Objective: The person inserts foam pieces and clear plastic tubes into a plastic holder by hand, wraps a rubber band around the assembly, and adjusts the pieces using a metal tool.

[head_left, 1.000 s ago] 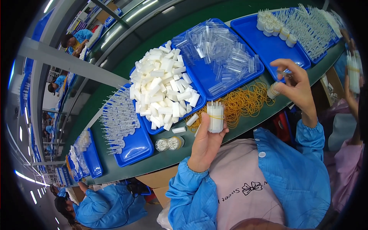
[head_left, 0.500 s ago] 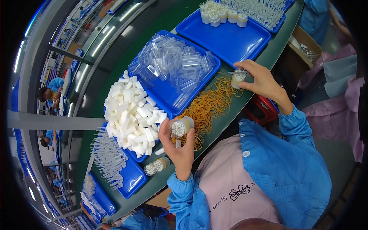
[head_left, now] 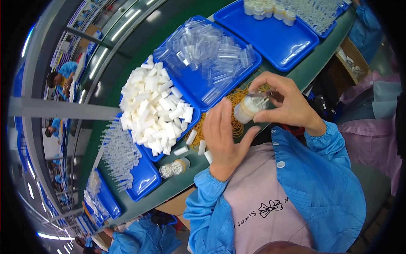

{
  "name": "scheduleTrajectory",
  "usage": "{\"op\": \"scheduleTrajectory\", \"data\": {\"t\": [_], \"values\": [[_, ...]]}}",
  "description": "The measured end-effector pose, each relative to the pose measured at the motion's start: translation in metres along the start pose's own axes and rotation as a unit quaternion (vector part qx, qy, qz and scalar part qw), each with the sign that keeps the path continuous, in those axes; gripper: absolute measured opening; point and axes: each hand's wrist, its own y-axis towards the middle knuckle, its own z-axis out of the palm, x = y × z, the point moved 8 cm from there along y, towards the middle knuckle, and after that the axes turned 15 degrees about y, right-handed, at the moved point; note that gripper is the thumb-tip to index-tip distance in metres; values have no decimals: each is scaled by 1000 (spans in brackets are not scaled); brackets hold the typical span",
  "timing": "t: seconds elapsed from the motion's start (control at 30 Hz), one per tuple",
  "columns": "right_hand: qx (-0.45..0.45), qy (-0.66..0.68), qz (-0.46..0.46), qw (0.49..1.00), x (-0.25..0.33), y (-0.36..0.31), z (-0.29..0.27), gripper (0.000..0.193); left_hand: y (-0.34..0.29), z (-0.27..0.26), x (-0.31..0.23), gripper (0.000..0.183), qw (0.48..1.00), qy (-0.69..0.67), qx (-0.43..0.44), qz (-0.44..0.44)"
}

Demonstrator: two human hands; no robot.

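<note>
Spread wide, with nothing seen in its grasp, the left hand (head_left: 224, 144) stood just left of a bundle (head_left: 246, 111) of white tubes, its palm side toward it; whether a fingertip touched could not be told. Closed around the bundle's right side, the right hand (head_left: 294, 108) gripped it between fingers and thumb, with a small dark tool (head_left: 276, 96) tucked in the same hand, its kind unclear.

So the bundle lay between the two hands, tilted, its thin tips leaning toward the right palm, above the rubber bands (head_left: 237, 127) on the tabletop (head_left: 173, 186). Beyond it and to the left sat the blue tray (head_left: 194, 94) of clear tubes; farther left were the white blocks (head_left: 148, 110).

It looked light and fairly stiff, smooth enough to slip, and its thin tips seemed easy to bend. The safest hold appeared to be around the banded middle, squeezed gently, clear of the tips.
</note>
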Motion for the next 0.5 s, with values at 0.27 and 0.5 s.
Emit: {"op": "scheduleTrajectory", "data": {"t": [0.27, 0.5], "values": [[62, -44, -114, 991, 34, -7, 1, 26, -2, -8, 20, 64, 994, -65, -7, -82], [82, -190, -136, 969, 42, -9, 7, 15, -6, -13, 22, 67, 991, -100, 12, -87]]}}
